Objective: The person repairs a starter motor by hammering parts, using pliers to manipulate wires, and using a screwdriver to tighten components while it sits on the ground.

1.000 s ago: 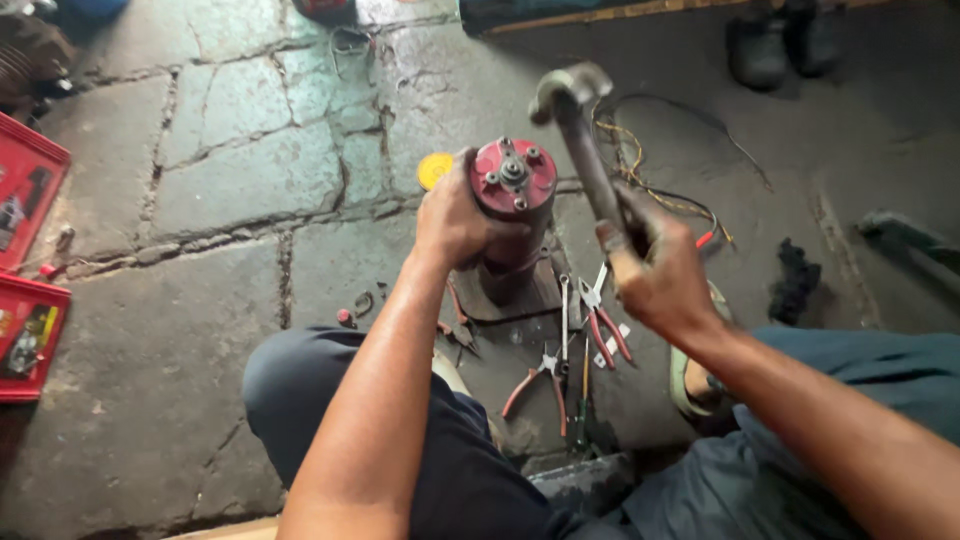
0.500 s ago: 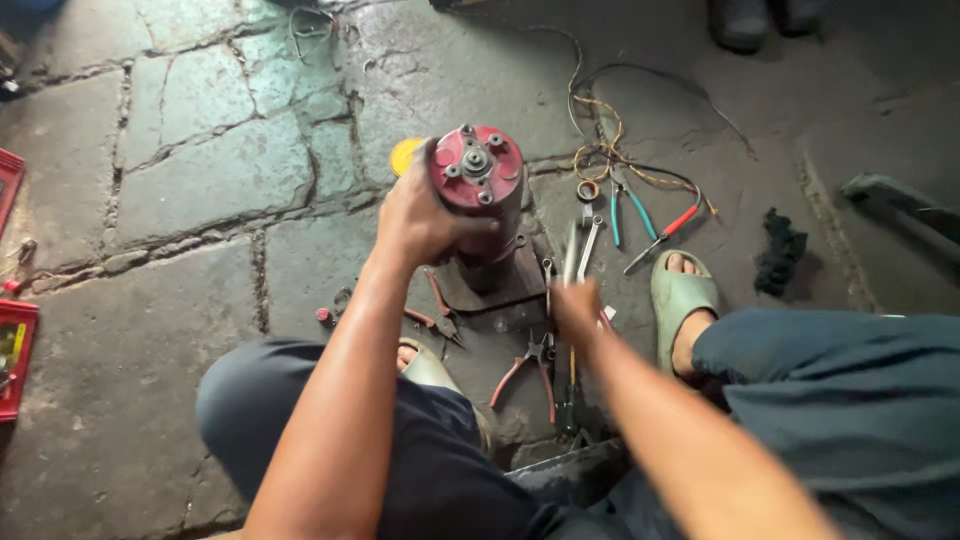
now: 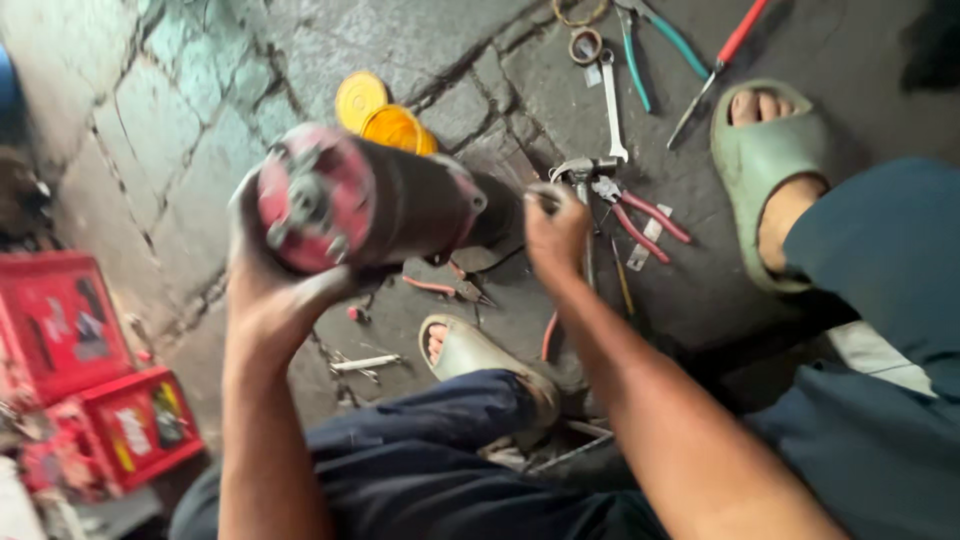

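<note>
My left hand (image 3: 270, 300) grips a cylindrical motor (image 3: 400, 205) with a red end cap (image 3: 305, 200). The motor is lifted off the ground and tilted on its side. My right hand (image 3: 555, 230) is low over the stone floor with its fingers curled. It rests right beside a hammer (image 3: 583, 172) that lies among loose tools. Whether the fingers hold the hammer's handle is hidden by the hand itself.
Red-handled pliers (image 3: 645, 215), a wrench (image 3: 610, 100), teal-handled pliers (image 3: 655, 35) and a red screwdriver (image 3: 730, 45) lie on the floor. Two yellow lids (image 3: 385, 115) sit behind the motor. Red crates (image 3: 70, 330) stand at the left. My sandalled feet (image 3: 770, 165) flank the tools.
The hammer was raised in my right hand, then came down to the floor among the tools. The motor went from standing upright to lifted and tipped sideways in my left hand.
</note>
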